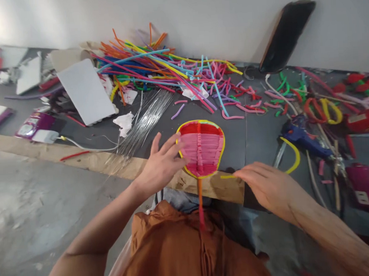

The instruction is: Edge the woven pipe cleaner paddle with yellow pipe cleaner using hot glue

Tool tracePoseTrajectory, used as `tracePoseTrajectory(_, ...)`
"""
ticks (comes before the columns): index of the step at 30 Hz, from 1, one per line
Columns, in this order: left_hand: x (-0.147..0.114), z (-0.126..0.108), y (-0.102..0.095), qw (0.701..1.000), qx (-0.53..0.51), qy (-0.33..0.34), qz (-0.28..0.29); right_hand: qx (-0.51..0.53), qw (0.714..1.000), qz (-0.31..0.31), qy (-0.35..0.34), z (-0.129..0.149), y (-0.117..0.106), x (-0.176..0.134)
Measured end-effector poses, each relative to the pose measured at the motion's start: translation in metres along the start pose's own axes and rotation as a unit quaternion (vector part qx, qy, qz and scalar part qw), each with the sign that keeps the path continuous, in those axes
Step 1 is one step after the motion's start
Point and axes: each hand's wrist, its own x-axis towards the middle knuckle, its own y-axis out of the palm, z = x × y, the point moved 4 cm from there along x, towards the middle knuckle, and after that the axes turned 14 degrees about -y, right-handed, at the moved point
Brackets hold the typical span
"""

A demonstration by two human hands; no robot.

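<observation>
As right hand (269, 184) pinches yellow strip (227, 177), blurred lettering (361, 117)

Black smartphone (287, 36), leaning against the pale wall (202, 13). On the dark bench (234, 145): 1 bundle of silvery wires (149, 117), crumpled white tissue (124, 124) beside it, 1 white rectangular panel (87, 91) and, at the left, 1 purple-and-white box (35, 124).

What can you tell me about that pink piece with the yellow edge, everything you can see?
The pink piece is rounded, narrowing toward the bottom. Fuzzy-looking strips, like pipe cleaners, fill it crosswise: red at the top, pink in the middle, deeper pink below, with a reddish line down the centre. An orange-to-red stem runs down from its base. Its face is turned up, over the near part of the dark tabletop. The left hand has fingers overlapping its left edge.
</observation>
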Motion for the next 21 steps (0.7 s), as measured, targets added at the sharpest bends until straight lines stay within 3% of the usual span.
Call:
tracePoseTrajectory(4,-0.008,-0.003,-0.001,0.993,-0.060,-0.065,-0.074,0.005,0.999,-0.044,0.023,0.014,0.009,0.012)
tracePoseTrajectory(10,-0.036,-0.028,0.012,0.987,-0.138,-0.080,-0.026,-0.002,0.998,-0.062,0.026,0.026,0.029,0.034)
tracePoseTrajectory(17,-0.048,-0.036,0.022,0.984,-0.122,-0.108,-0.067,0.018,0.999,-0.040,0.027,0.022,0.040,0.043)
tracePoseTrajectory(21,-0.050,-0.037,0.025,0.989,-0.094,-0.086,-0.076,0.008,0.999,-0.038,0.022,0.023,0.041,0.046)
